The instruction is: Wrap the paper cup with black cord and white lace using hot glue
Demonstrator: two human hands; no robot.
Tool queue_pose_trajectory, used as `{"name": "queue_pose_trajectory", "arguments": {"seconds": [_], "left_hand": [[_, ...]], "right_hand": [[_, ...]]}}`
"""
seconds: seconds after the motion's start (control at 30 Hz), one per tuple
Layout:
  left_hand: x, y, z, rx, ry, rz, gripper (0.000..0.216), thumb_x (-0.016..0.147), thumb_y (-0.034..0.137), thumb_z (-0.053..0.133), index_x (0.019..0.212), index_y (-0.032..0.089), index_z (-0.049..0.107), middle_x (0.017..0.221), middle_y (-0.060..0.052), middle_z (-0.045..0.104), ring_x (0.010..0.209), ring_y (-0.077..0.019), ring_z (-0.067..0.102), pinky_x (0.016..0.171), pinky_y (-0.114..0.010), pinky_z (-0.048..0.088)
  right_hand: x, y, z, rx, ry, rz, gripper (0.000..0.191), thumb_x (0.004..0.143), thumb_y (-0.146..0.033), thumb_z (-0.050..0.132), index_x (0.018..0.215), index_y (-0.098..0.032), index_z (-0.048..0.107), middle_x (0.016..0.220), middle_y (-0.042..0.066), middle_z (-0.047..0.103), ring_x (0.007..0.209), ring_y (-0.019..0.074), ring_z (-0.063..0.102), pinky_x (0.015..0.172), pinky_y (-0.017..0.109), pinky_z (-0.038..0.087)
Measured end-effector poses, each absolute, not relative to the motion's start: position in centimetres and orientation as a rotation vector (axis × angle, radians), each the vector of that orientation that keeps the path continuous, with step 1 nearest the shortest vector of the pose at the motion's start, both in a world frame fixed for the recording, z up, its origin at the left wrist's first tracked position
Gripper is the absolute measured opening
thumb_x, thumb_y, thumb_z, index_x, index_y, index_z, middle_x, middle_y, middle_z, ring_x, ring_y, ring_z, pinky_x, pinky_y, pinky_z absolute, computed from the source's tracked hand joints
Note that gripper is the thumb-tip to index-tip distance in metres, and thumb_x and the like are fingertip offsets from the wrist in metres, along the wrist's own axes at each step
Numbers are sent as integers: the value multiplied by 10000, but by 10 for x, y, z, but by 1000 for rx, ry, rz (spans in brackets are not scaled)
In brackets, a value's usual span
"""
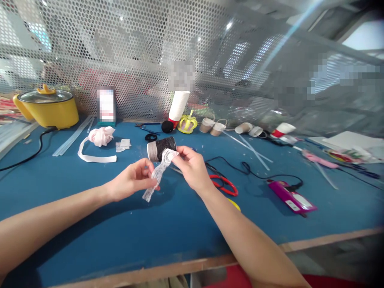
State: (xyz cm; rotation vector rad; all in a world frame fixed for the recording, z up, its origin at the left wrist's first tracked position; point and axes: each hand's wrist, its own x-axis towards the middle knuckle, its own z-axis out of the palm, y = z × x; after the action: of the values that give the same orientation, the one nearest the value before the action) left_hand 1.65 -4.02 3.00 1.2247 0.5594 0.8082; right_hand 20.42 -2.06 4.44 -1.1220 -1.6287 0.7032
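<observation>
Lace trim (161,173) is held above the blue worktop (126,240), its upper end pinched by the right hand (193,166), its lower part by the loosely curled left hand (133,180); positioning of the strip seems the step in hand. Steady light tension appears to be called for. Whether the grey-and-black wrapped cylinder (153,151) just behind is touched cannot be told. Red-handled scissors (231,194) and a black cable (249,172) are crowded near the right hand; white ribbon (97,159) is set farther left.

readable text: none | signs, numbers: none legible | upright screen (106,105): pixelated
</observation>
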Motion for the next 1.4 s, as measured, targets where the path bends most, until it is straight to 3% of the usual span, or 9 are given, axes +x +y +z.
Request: {"name": "queue_pose_trajectory", "arguments": {"seconds": [0.2, 0.3, 0.53, 0.67, 0.83, 0.93, 1.03, 1.17, 1.4], "left_hand": [[0, -39, 58, 1411, 467, 784, 173, 742, 185, 638, 909, 154, 673, 836, -53, 713, 759, -149, 654, 688, -242, 497], [-5, -37, 65, 1366, 411, 841, 243, 708, 127, 667, 942, 190, 672, 869, -37, 721, 787, -150, 666, 704, -231, 512], [-2, -39, 64, 1381, 385, 992, 220, 711, 80, 645, 890, 180, 564, 724, 9, 668, 604, -95, 623, 559, -193, 516], [2, -44, 59, 1934, 466, 968, 286, 776, 85, 551, 1043, 185, 541, 789, -27, 653, 692, -116, 625, 621, -216, 516], [3, -41, 42, 2759, 378, 1131, 287, 824, 85, 446, 1031, 198, 609, 927, -82, 667, 843, -158, 620, 750, -258, 484], [-2, -30, 28, 2928, 502, 1432, 290, 804, 107, 508, 1029, 261, 606, 870, -48, 660, 848, -163, 598, 768, -285, 453], [-2, -21, 17, 2906, 711, 1694, 317, 771, 124, 577, 1014, 325, 607, 993, -41, 639, 1010, -192, 548, 872, -337, 390], [10, -21, 13, 2803, 697, 1632, 369, 778, 105, 568, 1021, 381, 598, 1133, -18, 616, 1155, -208, 478, 1015, -416, 237], [22, -27, 15, 2703, 784, 1600, 204, 776, 147, 570, 791, 341, 633, 1000, 19, 669, 1090, -211, 523, 1047, -535, 61]], "right_hand": [[202, -24, 48, -1160, -1783, 540, 77, 718, -237, 520, 725, -167, 552, 768, 32, 575, 741, 162, 521, 711, 290, 411], [199, -26, 47, -1147, -1813, 523, 52, 705, -210, 505, 720, -172, 537, 803, 41, 572, 773, 169, 526, 756, 308, 403], [195, -32, 43, -1086, -1894, 502, 32, 713, -171, 517, 708, -197, 500, 829, 34, 555, 801, 166, 528, 767, 305, 410], [194, -34, 43, -1050, -1909, 453, 65, 728, -197, 537, 702, -201, 478, 833, 42, 548, 809, 171, 526, 752, 303, 417], [193, -35, 45, -1065, -1886, 490, 97, 752, -239, 538, 686, -197, 480, 829, 49, 563, 803, 178, 532, 743, 312, 420], [194, -35, 47, -1068, -1826, 615, 84, 750, -252, 552, 707, -191, 515, 832, 46, 591, 815, 181, 538, 771, 321, 417], [195, -34, 47, -1075, -1689, 819, 78, 731, -261, 572, 733, -186, 552, 753, 22, 599, 719, 158, 539, 699, 298, 429], [189, -37, 48, -1008, -1476, 1039, 109, 698, -282, 621, 731, -185, 584, 700, -3, 593, 640, 125, 525, 625, 260, 423], [177, -46, 52, -1004, -1354, 1165, 122, 662, -269, 638, 691, -176, 564, 618, -27, 556, 580, 107, 498, 576, 241, 407]]}}
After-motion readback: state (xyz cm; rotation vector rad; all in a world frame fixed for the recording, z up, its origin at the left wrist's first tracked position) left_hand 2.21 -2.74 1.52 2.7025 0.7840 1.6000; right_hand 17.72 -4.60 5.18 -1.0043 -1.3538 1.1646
